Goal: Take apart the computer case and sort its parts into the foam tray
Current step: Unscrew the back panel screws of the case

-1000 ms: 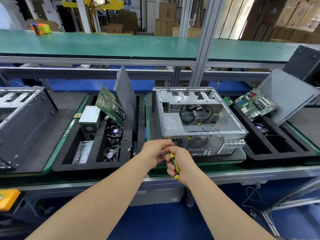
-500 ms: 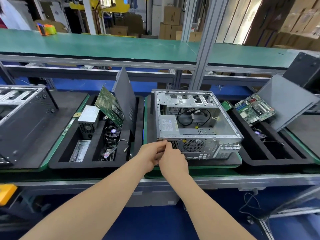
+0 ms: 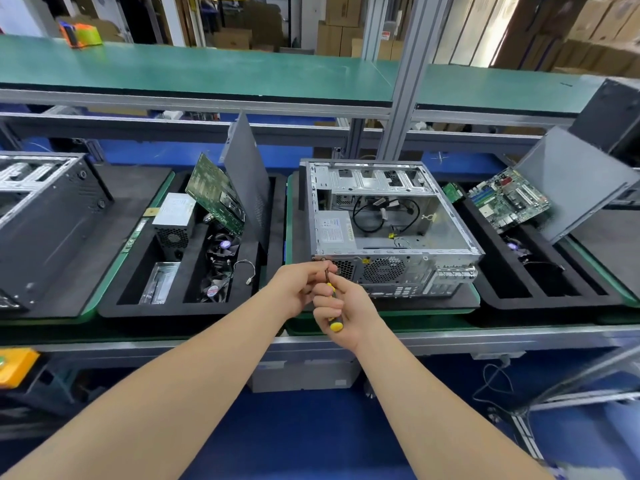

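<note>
An open silver computer case (image 3: 394, 223) lies on a black foam pad, its rear panel facing me, with cables and a power supply inside. My right hand (image 3: 346, 306) grips a yellow-and-black screwdriver (image 3: 334, 323), its shaft angled up toward the case's near-left rear corner. My left hand (image 3: 301, 285) pinches the shaft near its tip, just below that corner. To the left sits a black foam tray (image 3: 114, 303) holding a power supply (image 3: 173, 216), a green circuit board (image 3: 214, 195), fans, a metal bracket and a leaning grey side panel (image 3: 247, 178).
A dark case (image 3: 41, 220) lies at far left. Another foam tray (image 3: 512, 292) on the right holds a motherboard (image 3: 509, 199) and a leaning grey panel (image 3: 568, 185). A green shelf (image 3: 207, 71) and an aluminium post (image 3: 401, 81) rise behind. An orange box (image 3: 14, 368) sits at lower left.
Half a second ago my right hand covered the screwdriver at the case corner; now the handle's yellow end shows below that hand, and both hands sit slightly lower.
</note>
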Motion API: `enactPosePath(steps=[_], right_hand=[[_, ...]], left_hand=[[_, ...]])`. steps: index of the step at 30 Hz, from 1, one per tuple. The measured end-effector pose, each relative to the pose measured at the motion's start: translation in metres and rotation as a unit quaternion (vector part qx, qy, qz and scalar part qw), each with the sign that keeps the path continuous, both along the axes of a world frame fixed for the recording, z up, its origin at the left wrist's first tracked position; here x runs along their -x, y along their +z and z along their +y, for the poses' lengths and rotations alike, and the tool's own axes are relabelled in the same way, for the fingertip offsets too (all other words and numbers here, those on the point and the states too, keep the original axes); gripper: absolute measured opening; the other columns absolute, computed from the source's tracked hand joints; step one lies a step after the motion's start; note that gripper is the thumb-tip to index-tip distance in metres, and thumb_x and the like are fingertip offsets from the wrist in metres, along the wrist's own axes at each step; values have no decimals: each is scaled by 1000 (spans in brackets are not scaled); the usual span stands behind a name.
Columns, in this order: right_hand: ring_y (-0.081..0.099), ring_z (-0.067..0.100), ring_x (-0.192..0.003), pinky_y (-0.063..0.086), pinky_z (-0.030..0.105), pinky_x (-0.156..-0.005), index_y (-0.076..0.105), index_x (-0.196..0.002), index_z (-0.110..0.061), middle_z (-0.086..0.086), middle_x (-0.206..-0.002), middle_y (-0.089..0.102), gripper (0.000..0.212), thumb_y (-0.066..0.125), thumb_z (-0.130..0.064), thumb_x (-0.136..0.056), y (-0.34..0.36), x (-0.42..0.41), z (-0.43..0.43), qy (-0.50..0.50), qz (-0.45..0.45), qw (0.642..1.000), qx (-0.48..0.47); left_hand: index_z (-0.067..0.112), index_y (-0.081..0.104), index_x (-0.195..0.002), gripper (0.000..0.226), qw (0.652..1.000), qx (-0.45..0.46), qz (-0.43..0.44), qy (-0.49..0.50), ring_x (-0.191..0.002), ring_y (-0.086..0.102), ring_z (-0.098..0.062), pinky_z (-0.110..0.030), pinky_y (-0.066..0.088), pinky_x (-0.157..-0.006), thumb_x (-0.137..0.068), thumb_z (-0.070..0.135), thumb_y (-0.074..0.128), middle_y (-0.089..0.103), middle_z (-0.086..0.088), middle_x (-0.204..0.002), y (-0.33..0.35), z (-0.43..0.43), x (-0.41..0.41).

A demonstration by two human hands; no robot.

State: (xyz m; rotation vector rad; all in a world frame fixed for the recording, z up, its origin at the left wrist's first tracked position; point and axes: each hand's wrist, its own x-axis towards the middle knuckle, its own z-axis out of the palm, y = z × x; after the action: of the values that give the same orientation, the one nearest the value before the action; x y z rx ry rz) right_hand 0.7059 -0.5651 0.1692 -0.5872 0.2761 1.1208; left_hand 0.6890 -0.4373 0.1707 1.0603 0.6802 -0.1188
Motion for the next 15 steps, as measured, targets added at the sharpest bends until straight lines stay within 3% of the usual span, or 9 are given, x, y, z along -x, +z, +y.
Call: enactPosePath(steps=[1, 5, 8, 11, 13, 15], right_hand=[[33, 6, -34, 25, 18, -29, 60, -89, -9, -2, -61, 43, 37, 43, -31, -113, 2, 0, 2, -8, 1, 1000, 5], [27, 9, -35, 21, 22, -30, 56, -87, -12, -1, -57, 39, 35, 39, -28, -114, 7, 1, 9, -11, -101, 986, 135], [31, 12, -38, 26, 21, -37, 57, -97, -13, 1, -57, 42, 28, 36, -26, -111, 8, 2, 16, 14, -233, 926, 296], [49, 20, -44, 41, 26, -39, 55, -134, -17, 10, -80, 61, 36, 30, -27, -111, 12, 2, 20, 67, -406, 789, 457], [69, 30, -69, 56, 35, -50, 45, -151, -23, 18, -110, 67, 43, 35, -21, -109, 16, 1, 19, 124, -537, 642, 533], [69, 36, -108, 60, 44, -82, 46, -148, -12, 16, -128, 64, 43, 46, -15, -106, 15, -2, 21, 165, -627, 475, 595]], left_hand=[[6, 76, -113, 27, 1000, 1, 1, -5, -67, 59, -17, -42, 54, -92, -93, 23, 71, 68, -1, -70, 1, 1, 0], [7, 76, -114, 28, 1000, 5, 4, -30, -64, 55, -17, -34, 50, -72, -94, 25, 68, 64, -4, -82, 1, 3, 0], [10, 78, -106, 22, 999, 13, -4, -33, -63, 55, -18, -34, 51, -73, -96, 25, 67, 64, -2, -71, -2, 4, 0], [12, 77, -111, 21, 999, 31, -16, -23, -89, 68, -17, -39, 52, -97, -97, 21, 66, 78, -3, -100, -5, 4, -1], [14, 74, -119, 25, 999, 41, -15, -23, -113, 66, -22, -45, 46, -109, -96, 21, 66, 77, -4, -112, -4, 4, -1], [16, 74, -119, 26, 999, 44, -5, -25, -117, 64, -24, -47, 44, -111, -94, 22, 70, 77, -3, -111, -1, 3, -2]])
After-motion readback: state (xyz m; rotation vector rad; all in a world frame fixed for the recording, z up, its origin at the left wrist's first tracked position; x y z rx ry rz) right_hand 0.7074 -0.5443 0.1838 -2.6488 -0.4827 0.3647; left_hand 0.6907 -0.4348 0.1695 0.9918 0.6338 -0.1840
